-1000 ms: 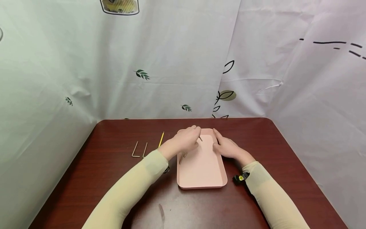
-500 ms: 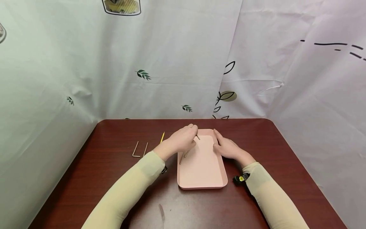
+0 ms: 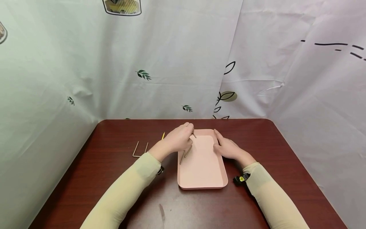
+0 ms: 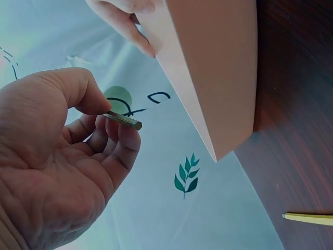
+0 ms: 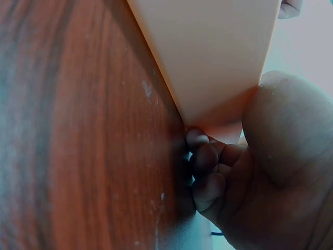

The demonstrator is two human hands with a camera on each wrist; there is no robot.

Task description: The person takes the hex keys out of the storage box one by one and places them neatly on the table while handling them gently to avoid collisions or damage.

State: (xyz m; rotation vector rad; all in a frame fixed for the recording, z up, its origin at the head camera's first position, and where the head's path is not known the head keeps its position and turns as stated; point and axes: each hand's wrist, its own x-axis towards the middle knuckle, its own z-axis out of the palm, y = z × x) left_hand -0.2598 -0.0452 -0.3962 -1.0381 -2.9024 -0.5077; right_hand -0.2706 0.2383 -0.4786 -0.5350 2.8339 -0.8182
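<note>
My left hand (image 3: 178, 139) pinches a hex key between thumb and fingers, over the far left part of a pink tray (image 3: 203, 168). In the left wrist view the six-sided end of this hex key (image 4: 124, 121) sticks out past the fingertips; the rest is hidden in the hand. Below the hand, metal shafts of hex keys (image 3: 186, 155) lie along the tray's left side, their far ends covered by the hand. My right hand (image 3: 228, 148) grips the tray's right wall near the far corner, thumb at the rim and fingers curled against the outside.
Left of the tray, on the dark red wooden table (image 3: 108, 178), lie an L-shaped hex key (image 3: 135, 149) and a second metal shaft (image 3: 146, 148) partly behind the left arm. A thin yellow stick (image 3: 163, 136) lies near the left wrist. White printed cloth (image 3: 177, 63) hangs behind.
My left hand has moved left over the tray with the hex key in it, covering more of the yellow stick and the second table shaft. The right hand and tray stay in place.
</note>
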